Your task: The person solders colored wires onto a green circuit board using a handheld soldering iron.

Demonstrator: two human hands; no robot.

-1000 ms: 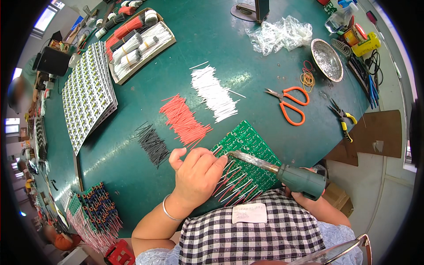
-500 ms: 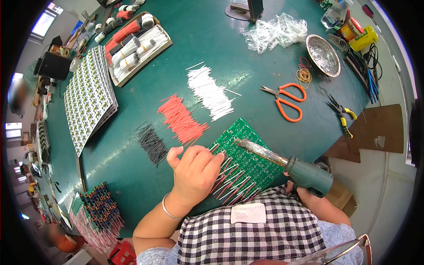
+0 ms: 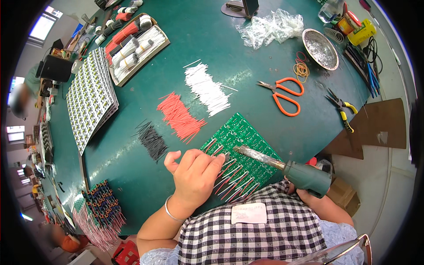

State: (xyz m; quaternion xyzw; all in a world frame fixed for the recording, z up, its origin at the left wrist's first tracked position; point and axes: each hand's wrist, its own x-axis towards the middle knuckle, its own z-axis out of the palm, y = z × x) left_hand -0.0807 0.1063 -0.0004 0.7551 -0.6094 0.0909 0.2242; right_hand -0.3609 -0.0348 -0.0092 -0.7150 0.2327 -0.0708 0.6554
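Head-worn fisheye view, facing down, above a green table (image 3: 145, 99)

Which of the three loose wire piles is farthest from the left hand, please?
The white pile; the red pile and black pile lie nearer the left hand.

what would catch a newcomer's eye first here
Likely the green circuit board at lower centre, bearing red and white leads, and the large soldering iron the right hand holds over it. Beyond the left hand, a white wire pile, a red wire pile and a black wire pile lie on the green table.
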